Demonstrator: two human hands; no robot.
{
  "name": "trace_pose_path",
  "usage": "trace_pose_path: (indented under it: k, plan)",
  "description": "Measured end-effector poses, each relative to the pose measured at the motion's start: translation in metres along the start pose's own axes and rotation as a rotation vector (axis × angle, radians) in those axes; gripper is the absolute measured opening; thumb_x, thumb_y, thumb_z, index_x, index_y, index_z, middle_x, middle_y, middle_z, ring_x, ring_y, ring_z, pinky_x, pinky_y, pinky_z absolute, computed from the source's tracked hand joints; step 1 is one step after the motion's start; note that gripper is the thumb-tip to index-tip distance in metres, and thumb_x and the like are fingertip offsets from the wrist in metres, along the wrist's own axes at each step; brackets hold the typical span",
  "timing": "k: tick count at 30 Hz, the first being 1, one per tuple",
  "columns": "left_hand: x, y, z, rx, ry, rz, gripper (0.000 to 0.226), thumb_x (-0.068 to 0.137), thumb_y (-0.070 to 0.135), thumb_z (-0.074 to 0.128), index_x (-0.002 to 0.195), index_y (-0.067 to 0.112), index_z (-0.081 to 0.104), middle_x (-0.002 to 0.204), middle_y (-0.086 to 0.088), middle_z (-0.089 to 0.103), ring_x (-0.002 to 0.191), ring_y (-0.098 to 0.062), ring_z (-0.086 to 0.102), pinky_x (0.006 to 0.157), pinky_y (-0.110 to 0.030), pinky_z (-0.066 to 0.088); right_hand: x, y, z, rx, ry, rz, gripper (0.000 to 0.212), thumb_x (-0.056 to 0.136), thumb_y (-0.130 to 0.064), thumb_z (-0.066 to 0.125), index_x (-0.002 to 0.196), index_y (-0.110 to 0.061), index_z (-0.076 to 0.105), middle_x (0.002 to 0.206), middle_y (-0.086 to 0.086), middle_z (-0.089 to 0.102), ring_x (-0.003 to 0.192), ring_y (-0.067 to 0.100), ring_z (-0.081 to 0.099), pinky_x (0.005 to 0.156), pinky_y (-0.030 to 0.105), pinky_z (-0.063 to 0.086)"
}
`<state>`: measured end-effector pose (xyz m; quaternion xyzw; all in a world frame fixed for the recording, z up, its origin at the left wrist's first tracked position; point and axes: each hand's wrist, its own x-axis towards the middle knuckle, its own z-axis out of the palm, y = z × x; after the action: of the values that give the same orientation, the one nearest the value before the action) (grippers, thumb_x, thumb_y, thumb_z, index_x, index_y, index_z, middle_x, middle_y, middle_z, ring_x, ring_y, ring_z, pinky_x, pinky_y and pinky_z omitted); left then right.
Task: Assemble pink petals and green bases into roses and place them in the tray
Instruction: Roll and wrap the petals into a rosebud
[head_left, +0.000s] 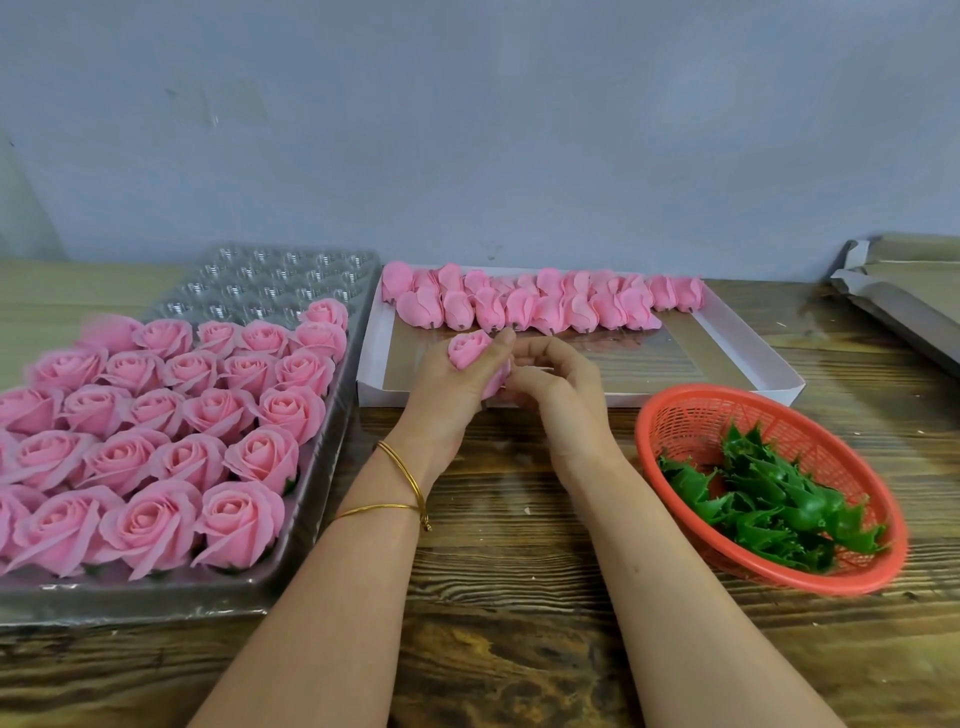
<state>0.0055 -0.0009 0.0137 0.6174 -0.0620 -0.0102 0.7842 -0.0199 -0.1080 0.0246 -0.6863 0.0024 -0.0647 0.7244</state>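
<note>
Left hand (457, 379) grips a pink rosebud (467, 349), fingers wrapped round it, above the near edge of the white box (779, 387). Right hand (556, 384) curls in at the bud's 4 o'clock and appears to pinch its lower petals, contact partly hidden. Loose pink buds (540, 304) are lined along the box's 12 o'clock edge. Clear tray (291, 587) sits at 9 o'clock of the hands, finished roses (156, 452) filling its near rows. Red basket (670, 415) at 4 o'clock holds green bases (769, 499). Gold bangles (405, 467) on left wrist.

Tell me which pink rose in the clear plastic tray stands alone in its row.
The farthest-back pink rose, by the clear plastic tray's right rim: only empty cups lie left of it.
</note>
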Motion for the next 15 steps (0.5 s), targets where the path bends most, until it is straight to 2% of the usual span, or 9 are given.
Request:
trace_pose_path:
  k: [3, 5, 8, 11, 15]
  plan:
    - [-0.0014, 0.0024, 0.0001, 0.009, -0.006, 0.0, 0.017, 0.088, 0.038, 0.067, 0.084, 0.023, 0.073, 0.095, -0.014, 0.073, 0.094, -0.03, 0.07, 0.081, -0.043, 0.057, 0.0003, -0.0014, -0.0007, 0.059, 0.007, -0.003, 0.035, 0.063, -0.012, 0.059, 0.095, 0.0, 0.067, 0.076, 0.011, 0.068, 0.072, 0.021, 0.067, 0.07, 0.036, 0.059]
    - [-0.0019, 0.0025, 0.0009, 0.035, -0.008, 0.008, 0.02, 0.087, 0.038, 0.067, 0.073, 0.025, 0.072, 0.08, -0.008, 0.072, 0.078, -0.021, 0.069, 0.068, -0.033, 0.055, 0.0001, -0.0033, -0.0008, 0.086, 0.007, -0.022, 0.029, 0.063, -0.01, 0.058, 0.089, -0.002, 0.067, 0.071, 0.012, 0.065, 0.067, 0.022, 0.063, 0.068, 0.034, 0.056]
    - [-0.0013, -0.0002, 0.0027, 0.048, -0.01, 0.058, 0.025, 0.088, 0.024, 0.069, 0.064, 0.02, 0.06, 0.055, 0.002, 0.055, 0.052, -0.009, 0.051, 0.054, -0.023, 0.042, 0.0, -0.0048, -0.0008, 0.103, 0.014, -0.053, 0.022, 0.06, -0.009, 0.055, 0.079, -0.01, 0.065, 0.056, -0.001, 0.06, 0.054, 0.011, 0.057, 0.06, 0.022, 0.047]
    - [-0.0005, -0.001, 0.0021, 0.038, -0.032, 0.082, 0.027, 0.086, 0.015, 0.07, 0.062, 0.023, 0.059, 0.053, 0.003, 0.052, 0.05, -0.008, 0.047, 0.051, -0.019, 0.041, 0.0018, -0.0034, -0.001, 0.092, 0.05, -0.051, 0.022, 0.059, -0.014, 0.056, 0.078, -0.016, 0.067, 0.06, -0.008, 0.062, 0.062, 0.008, 0.057, 0.068, 0.027, 0.043]
    - [0.0007, -0.0013, 0.0, 0.032, -0.073, 0.087, 0.028, 0.084, 0.008, 0.07, 0.063, 0.023, 0.06, 0.052, 0.003, 0.053, 0.05, -0.009, 0.049, 0.051, -0.02, 0.043, 0.0034, -0.0019, -0.0022, 0.129, 0.04, -0.052, 0.023, 0.061, -0.014, 0.054, 0.079, -0.015, 0.069, 0.068, -0.002, 0.064, 0.067, 0.016, 0.058, 0.068, 0.03, 0.047]
